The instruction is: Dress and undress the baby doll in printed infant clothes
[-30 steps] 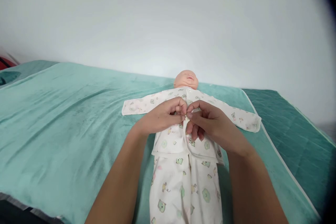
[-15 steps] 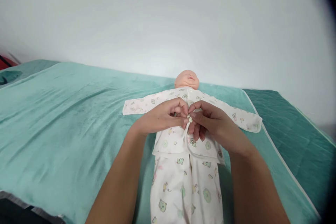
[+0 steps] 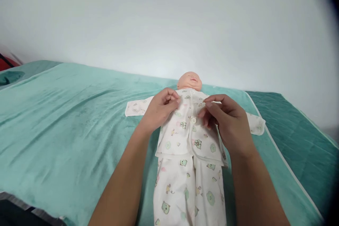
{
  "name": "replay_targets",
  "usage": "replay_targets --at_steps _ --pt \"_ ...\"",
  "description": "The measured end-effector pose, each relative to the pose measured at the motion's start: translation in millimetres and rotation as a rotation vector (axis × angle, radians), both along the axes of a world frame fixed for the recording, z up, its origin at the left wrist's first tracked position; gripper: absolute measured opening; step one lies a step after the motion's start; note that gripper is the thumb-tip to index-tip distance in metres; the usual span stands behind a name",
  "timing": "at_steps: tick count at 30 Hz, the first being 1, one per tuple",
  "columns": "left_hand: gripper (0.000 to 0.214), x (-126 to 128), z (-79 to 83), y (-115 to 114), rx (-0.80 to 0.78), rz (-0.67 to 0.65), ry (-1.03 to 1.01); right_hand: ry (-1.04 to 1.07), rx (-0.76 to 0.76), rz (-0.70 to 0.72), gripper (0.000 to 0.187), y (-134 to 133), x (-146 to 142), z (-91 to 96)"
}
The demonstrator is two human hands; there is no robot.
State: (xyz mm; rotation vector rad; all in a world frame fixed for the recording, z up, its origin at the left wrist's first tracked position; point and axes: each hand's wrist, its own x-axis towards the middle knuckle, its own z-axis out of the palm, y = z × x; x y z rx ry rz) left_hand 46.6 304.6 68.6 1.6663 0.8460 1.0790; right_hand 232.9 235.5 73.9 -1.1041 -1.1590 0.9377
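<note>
A baby doll (image 3: 190, 80) lies on its back in a white long-sleeved jacket (image 3: 174, 137) printed with small animals, and matching trousers (image 3: 173, 192). A round pale button (image 3: 193, 120) sits at the middle of the jacket front, where the two edges meet. My left hand (image 3: 162, 107) is over the chest on the left side, fingers loosely curled, thumb and forefinger close together, nothing visible between them. My right hand (image 3: 226, 120) hovers over the chest to the right of the button, thumb and forefinger slightly apart. The hands hide parts of both sleeves.
A light green blanket (image 3: 79, 123) covers the surface under the doll. On the right lies a darker green quilted cloth (image 3: 296, 127). A white wall (image 3: 132, 31) rises behind the doll's head. Something dark with a grey edge (image 3: 23, 212) shows at the lower left.
My hands met at the button on the jacket front before. They have let go and moved apart, left and right, and the button now lies uncovered with the front flatter.
</note>
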Motion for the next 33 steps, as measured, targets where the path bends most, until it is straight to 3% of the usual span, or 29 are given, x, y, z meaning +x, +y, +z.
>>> replay_targets --at_steps 4,9,13,16,20,25,29,33 --pt "0.003 3 -12.0 8 0.121 0.239 0.186 -0.087 0.028 -0.095 0.008 -1 -8 -1.1" --pt "0.009 2 -26.2 19 0.283 0.367 0.418 -0.108 0.082 -0.151 0.009 0 -10 -4.2" --pt "0.017 1 -41.2 25 0.427 0.486 0.58 -0.08 0.218 -0.378 0.01 9 -3 -17.5" --pt "0.027 -7 -53.0 18 0.486 0.585 0.697 -0.193 0.236 -0.567 0.016 11 9 -38.8" --pt "0.041 -39 -66.3 1 0.458 0.692 0.831 -0.54 0.105 -0.653 0.035 3 42 -76.4" --pt "0.054 -88 -77.2 -11 0.214 0.809 0.918 -1.011 -0.045 -0.615 0.051 -25 95 -113.5" --pt "0.06 -103 -79.1 -12 0.132 0.796 0.991 -1.22 -0.315 -0.625 0.059 -54 112 -120.5" --pt "0.055 -100 -77.5 -11 0.122 0.783 1.03 -1.232 -0.475 -0.654 0.061 -68 105 -112.4"
